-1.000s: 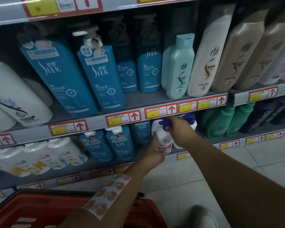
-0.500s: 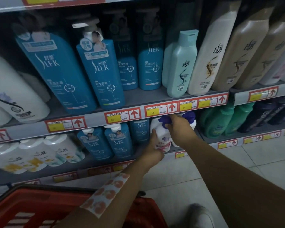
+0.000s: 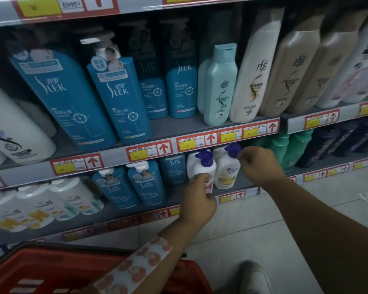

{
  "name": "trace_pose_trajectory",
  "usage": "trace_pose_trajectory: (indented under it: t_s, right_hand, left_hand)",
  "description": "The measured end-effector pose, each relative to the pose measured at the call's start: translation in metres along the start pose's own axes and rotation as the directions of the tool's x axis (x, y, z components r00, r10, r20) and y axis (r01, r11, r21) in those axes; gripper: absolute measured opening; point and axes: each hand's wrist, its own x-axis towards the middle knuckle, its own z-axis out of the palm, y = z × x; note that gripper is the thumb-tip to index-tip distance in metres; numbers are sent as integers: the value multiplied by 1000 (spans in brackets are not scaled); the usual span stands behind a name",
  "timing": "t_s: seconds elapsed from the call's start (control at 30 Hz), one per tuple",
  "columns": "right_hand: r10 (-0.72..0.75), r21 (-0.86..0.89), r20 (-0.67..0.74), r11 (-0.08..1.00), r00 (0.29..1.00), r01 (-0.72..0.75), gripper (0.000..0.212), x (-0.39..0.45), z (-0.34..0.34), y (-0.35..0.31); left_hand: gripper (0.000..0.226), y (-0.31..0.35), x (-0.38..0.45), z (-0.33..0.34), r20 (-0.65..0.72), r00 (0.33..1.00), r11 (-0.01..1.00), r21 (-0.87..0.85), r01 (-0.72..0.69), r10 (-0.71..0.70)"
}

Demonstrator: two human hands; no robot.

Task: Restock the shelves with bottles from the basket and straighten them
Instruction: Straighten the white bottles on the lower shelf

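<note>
Two white pump bottles with blue pump heads stand side by side on the lower shelf [image 3: 232, 195]. My left hand [image 3: 198, 198] wraps the lower front of the left white bottle [image 3: 197, 166], covering its pink label. My right hand [image 3: 260, 166] reaches in from the right, its fingertips pinching the blue pump of the right white bottle [image 3: 226, 172], which has a yellow-green label. The red basket [image 3: 51, 270] hangs at the bottom left under my left forearm; its contents are hidden.
Blue SLEK bottles [image 3: 115, 96] fill the upper shelf and stand left of the white pair [image 3: 146, 183]. Cream and tan bottles [image 3: 255, 77] stand upper right, green bottles [image 3: 285, 147] right of my right hand, white Pantene bottles [image 3: 43, 204] lower left. Tiled floor and my shoe [image 3: 253, 276] lie below.
My right hand has shifted right, off the left bottle's pump to the right bottle's pump. My left hand has slid lower on the left bottle. Both blue pumps now show.
</note>
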Motion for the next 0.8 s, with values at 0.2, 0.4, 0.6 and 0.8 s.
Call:
trace_pose_trajectory:
  t_s: [0.2,0.4,0.6,0.8]
  right_hand:
    - [109,107,26,988,994,-112,28,0,-8,16]
    - [93,307,80,945,992,-114,50,14,3,12]
    - [62,385,108,918,992,-99,47,29,14,18]
    - [76,362,117,925,990,-114,36,37,23,14]
  left_hand:
    - [98,39,9,16,312,948,990,-99,96,-61]
    - [100,52,27,28,336,936,989,-63,132,-103]
    - [93,46,39,31,327,942,991,-88,105,-70]
    - [86,39,41,41,362,925,987,-65,146,-113]
